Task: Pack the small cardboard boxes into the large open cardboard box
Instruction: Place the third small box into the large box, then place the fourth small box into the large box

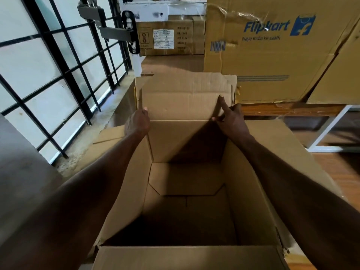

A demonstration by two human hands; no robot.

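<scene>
Head view: your near flap (187, 257) lies folded out at the front of the large open brown cardboard box (134, 191), its floor bare and shadowed, with full room for packing. Both forearms reach across the opening. Your left hand (137, 123) pinches the left edge of the upright far flap (185, 100); your right hand (230, 119) grasps its right edge, forefinger raised, likely to press it back. No small boxes show. Beyond stand a printed blue-logo carton (272, 51) and a barred window (58, 75).
</scene>
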